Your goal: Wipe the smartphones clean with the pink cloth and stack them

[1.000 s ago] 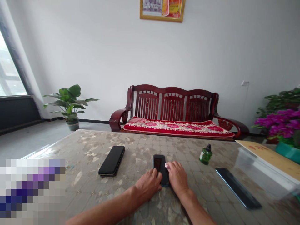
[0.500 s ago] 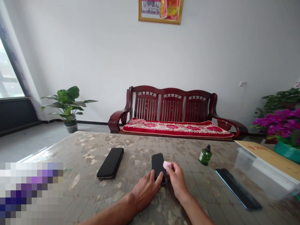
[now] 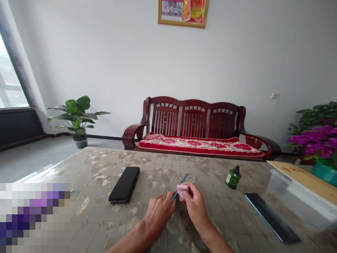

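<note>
A smartphone (image 3: 184,180) is tipped up so that mostly its thin blue edge shows. My left hand (image 3: 159,211) grips its near end, fingers closed around it and partly hiding it. Pinched in my right hand (image 3: 195,203) is a small pink cloth or pad (image 3: 182,190), held against or very close to the phone's edge; I cannot tell whether they touch. To the left lies a black phone (image 3: 124,185), flat on the patterned table (image 3: 147,172). On the right are a green pump bottle (image 3: 233,178) and another dark phone (image 3: 272,218) with a blue edge.
A clear plastic box (image 3: 292,200) with a tan folder (image 3: 300,175) on top stands at the right, near purple flowers (image 3: 313,140) in a teal pot. Beyond the table are a red wooden bench (image 3: 195,119) and a potted plant (image 3: 79,116).
The phone was lying screen up under my left fingers; now my left hand holds it turned on edge. My right hand with the pink piece has shifted slightly left.
</note>
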{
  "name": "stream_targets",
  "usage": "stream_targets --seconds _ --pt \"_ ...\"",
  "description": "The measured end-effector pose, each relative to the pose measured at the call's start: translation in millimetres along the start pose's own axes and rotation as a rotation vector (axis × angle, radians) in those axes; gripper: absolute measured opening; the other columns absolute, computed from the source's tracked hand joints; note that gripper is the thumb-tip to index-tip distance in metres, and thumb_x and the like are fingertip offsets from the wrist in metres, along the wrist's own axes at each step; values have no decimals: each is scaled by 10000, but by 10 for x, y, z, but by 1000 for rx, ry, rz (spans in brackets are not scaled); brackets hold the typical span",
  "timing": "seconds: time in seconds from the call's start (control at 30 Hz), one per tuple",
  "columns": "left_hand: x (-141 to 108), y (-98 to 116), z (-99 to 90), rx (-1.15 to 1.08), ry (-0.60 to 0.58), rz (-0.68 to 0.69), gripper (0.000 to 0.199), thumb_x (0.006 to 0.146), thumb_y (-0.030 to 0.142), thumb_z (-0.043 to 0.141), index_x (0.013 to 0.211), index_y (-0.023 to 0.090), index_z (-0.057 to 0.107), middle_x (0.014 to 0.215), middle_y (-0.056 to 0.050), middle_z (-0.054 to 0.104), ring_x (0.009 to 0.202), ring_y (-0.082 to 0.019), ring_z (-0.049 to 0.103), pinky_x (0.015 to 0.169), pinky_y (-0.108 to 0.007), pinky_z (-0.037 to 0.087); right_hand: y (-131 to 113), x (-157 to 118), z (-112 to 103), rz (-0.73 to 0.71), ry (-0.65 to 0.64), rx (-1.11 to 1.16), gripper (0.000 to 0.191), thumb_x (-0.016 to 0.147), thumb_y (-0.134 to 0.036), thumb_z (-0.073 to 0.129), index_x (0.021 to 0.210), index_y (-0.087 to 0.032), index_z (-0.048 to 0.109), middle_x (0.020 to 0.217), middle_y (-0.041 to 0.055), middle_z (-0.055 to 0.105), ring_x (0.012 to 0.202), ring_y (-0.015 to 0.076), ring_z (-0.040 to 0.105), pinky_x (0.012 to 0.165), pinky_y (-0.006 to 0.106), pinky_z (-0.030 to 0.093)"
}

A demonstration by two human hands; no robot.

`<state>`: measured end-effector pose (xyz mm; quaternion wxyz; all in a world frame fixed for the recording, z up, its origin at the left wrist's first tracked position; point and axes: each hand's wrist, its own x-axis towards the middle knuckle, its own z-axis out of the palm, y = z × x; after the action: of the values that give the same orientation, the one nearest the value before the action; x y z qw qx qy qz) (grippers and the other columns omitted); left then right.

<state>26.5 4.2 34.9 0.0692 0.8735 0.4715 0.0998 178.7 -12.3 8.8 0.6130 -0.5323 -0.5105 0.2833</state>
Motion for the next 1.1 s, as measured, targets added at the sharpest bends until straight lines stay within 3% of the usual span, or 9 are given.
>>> stream_targets --seconds 0.1,0.2,0.33,0.47,0.6,0.7,0.8,0.93,1.1 --pt "-33 -60 6 -77 20 -30 204 993 258 434 1031 234 634 928 -16 745 877 -197 715 714 -242 493 -20 77 -143 -294 108 -294 175 888 -264 473 933 -204 631 861 43 660 783 190 613 722 297 498" --pt "-52 -93 31 -133 33 -69 196 983 285 466 1020 253 656 917 -5 748 867 -192 715 695 -229 474 -88 138 -269 -559 125 -589 207 924 -175 437 958 -220 636 916 49 650 867 196 592 814 323 459" --pt "-48 -110 56 -189 49 -46 198 973 298 485 1055 265 662 917 -4 748 869 -184 709 709 -220 462 -169 141 -291 -717 58 -802 206 955 -162 453 975 -229 646 922 48 658 865 201 578 805 340 446" --pt "-34 -137 102 -246 81 -5 194 963 288 495 1062 262 659 922 -3 748 850 -169 704 716 -206 453 -213 56 -173 -803 -12 -781 244 971 -155 432 1001 -239 659 952 39 682 883 195 582 825 350 471" --pt "-23 -182 168 -250 104 -16 175 949 280 505 921 232 671 867 -11 748 793 -168 702 669 -200 434 -231 -65 -34 -905 -88 -780 257 960 -137 465 1090 -236 663 997 36 706 910 185 591 827 332 491" --pt "-25 -205 190 -281 117 -31 182 949 294 511 904 235 678 855 -7 751 773 -166 704 648 -197 422 -200 -65 -41 -939 -114 -789 260 953 -124 489 1124 -220 658 1040 38 709 940 186 588 844 331 493" --pt "-28 -210 176 -331 129 -42 189 956 316 508 953 262 689 851 7 752 783 -165 709 660 -195 419 -134 57 -181 -905 -87 -811 259 957 -118 481 1114 -216 663 1033 41 709 946 193 587 855 350 495" --pt "-9 -209 157 -338 97 -86 217 957 325 504 894 255 699 772 5 740 746 -170 708 626 -197 407 -71 210 -356 -861 41 -822 275 969 -126 456 1086 -235 680 988 42 716 916 198 605 846 367 500" --pt "27 -235 191 -382 106 -57 206 956 306 497 933 248 694 804 1 743 745 -159 701 637 -189 412 -157 46 -165 -906 -23 -763 274 957 -124 484 1123 -233 674 999 41 721 920 184 623 829 341 518"
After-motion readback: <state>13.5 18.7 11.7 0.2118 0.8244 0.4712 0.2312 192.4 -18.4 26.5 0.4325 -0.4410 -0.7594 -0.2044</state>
